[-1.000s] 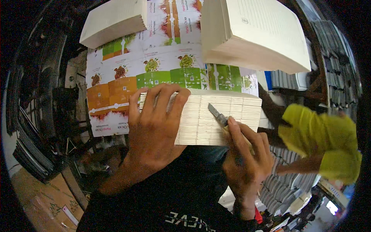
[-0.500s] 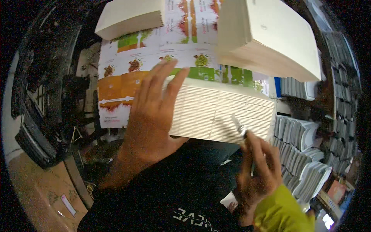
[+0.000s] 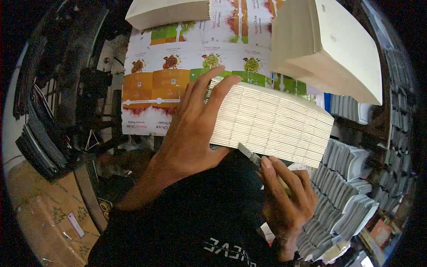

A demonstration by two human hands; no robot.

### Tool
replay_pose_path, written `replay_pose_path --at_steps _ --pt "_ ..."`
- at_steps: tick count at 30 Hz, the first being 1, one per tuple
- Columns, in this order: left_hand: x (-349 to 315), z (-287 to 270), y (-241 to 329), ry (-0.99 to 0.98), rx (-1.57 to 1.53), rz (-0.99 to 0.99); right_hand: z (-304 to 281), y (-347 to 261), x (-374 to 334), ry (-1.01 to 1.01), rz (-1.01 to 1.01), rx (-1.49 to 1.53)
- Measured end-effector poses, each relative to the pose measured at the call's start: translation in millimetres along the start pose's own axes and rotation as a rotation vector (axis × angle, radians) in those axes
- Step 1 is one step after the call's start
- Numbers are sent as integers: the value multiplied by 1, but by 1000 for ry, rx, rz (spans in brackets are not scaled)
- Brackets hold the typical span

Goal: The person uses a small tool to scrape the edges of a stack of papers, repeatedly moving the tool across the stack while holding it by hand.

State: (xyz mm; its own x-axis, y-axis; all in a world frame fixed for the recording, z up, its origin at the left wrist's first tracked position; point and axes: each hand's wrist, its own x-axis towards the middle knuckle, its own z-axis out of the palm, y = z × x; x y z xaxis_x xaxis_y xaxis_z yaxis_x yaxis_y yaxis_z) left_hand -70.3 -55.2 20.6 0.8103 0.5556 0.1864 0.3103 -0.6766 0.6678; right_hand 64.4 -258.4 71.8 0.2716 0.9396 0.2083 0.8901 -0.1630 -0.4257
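Note:
A thick stack of folded paper sections (image 3: 271,118), cream-coloured, shows its ridged edge with several faint lines running across the ridges. My left hand (image 3: 191,129) clasps its left end, fingers over the far side and thumb under the near side. In my right hand (image 3: 289,191) is a cutter knife (image 3: 250,155), gripped between thumb and curled fingers, its handle mostly hidden. The silver blade points up and left, its tip at the stack's near edge, not far from my left thumb. Whether the tip touches the paper I cannot tell.
Printed sheets (image 3: 147,100) in orange, green and white cover the table. A large cream paper block (image 3: 351,49) stands at the far right, a smaller one (image 3: 169,15) at the far left. Bundles of paper (image 3: 342,162) fill the right side; a cardboard box (image 3: 49,218) lies lower left.
The knife has moved left and toward me, from over the ridged face to its near edge. My left hand and the stack sit farther right in view, with the stack's right end tilted nearer.

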Motion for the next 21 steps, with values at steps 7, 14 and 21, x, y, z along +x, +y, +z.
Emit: replay_pose_path --at_steps 7,14,21 --pt "2 2 -4 15 -16 36 3 -3 2 30 27 -34" --pt "2 3 -7 22 -31 43 7 1 -1 48 -5 -5" --pt "1 4 -6 21 -53 29 12 -3 7 51 -74 -61"
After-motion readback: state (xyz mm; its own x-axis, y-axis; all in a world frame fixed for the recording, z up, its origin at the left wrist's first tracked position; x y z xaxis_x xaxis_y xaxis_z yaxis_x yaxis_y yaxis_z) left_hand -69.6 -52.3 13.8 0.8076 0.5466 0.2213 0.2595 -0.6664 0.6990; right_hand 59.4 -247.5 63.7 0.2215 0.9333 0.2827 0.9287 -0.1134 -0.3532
